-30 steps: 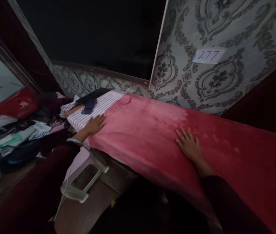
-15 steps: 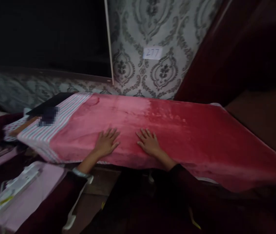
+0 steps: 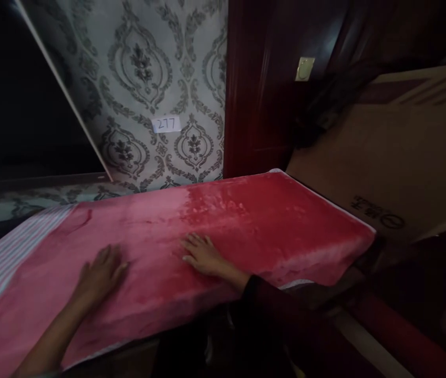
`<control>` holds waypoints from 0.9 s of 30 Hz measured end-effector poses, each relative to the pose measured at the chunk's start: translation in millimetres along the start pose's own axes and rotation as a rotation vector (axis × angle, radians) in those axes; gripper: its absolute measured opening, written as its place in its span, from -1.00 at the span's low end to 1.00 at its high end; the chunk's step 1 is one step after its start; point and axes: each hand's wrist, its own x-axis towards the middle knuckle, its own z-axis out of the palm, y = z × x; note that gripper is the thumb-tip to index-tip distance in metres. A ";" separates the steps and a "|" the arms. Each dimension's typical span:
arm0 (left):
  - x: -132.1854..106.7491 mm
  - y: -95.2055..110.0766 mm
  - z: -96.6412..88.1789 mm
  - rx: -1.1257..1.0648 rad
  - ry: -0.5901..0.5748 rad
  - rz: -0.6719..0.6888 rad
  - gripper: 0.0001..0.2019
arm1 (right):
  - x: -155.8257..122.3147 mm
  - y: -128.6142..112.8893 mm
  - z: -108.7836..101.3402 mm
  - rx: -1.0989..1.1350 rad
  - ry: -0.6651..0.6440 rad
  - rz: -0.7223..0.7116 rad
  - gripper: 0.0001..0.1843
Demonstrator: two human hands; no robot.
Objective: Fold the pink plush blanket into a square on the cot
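A red plush blanket [image 3: 246, 220] lies spread over a long flat surface. Both of my hands rest flat on it, fingers stretched out. My left hand [image 3: 100, 273] presses the blanket near its front edge, left of centre. My right hand [image 3: 203, 254] lies flat a little further right, near the middle. A striped pink and white cloth [image 3: 13, 247] shows from under the blanket at the left end. Neither hand holds anything.
Grey patterned wallpaper [image 3: 139, 79] with a paper label reading 277 [image 3: 166, 124] stands behind. A dark red door frame [image 3: 254, 94] rises at centre right. A large cardboard box [image 3: 400, 157] leans at the right, beside the blanket's end.
The view has swung to the right, bringing the blanket's right end and the cardboard box into sight. Both hands stay flat on the blanket, now close together after the right hand came in from further right.
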 end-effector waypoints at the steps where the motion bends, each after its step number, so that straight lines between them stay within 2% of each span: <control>1: 17.9 26.6 -7.9 -0.002 -0.031 0.067 -0.33 | 2.7 9.6 -8.1 -0.027 0.019 0.029 -0.38; 3: 53.4 76.8 -22.5 -0.029 -0.024 0.148 -0.33 | 10.9 31.3 -23.7 -0.068 0.048 0.082 -0.35; 5: 85.1 116.3 -31.0 -0.051 -0.005 0.181 -0.35 | 21.2 54.7 -36.1 -0.092 0.074 0.118 -0.34; 7: 109.0 142.0 -30.0 -0.063 0.018 0.180 -0.37 | 30.8 79.4 -44.9 -0.120 0.090 0.151 -0.36; 9: 123.6 154.9 -20.9 -0.053 0.046 0.171 -0.39 | 36.9 106.7 -52.2 -0.159 0.096 0.177 -0.38; 13: 134.4 155.5 4.2 0.001 0.060 0.177 -0.39 | 32.6 179.1 -78.3 -0.239 0.083 0.177 -0.41; 16: 139.7 147.9 16.9 0.002 0.056 0.178 -0.37 | 12.1 250.7 -113.3 -0.286 0.082 0.294 -0.43; 19: 145.3 141.4 25.1 -0.003 0.099 0.195 -0.35 | -23.8 324.7 -150.7 -0.335 0.138 0.563 -0.42; 22: 148.3 137.2 31.7 0.007 0.138 0.195 -0.30 | -66.4 383.9 -178.9 -0.333 0.228 0.884 -0.40; 25: 148.3 135.3 35.0 0.028 0.146 0.200 -0.25 | -90.4 416.1 -197.0 -0.305 0.281 1.043 -0.38; 27: 147.3 135.6 34.7 0.031 0.151 0.203 -0.25 | -82.0 416.5 -203.3 -0.304 0.309 1.116 -0.37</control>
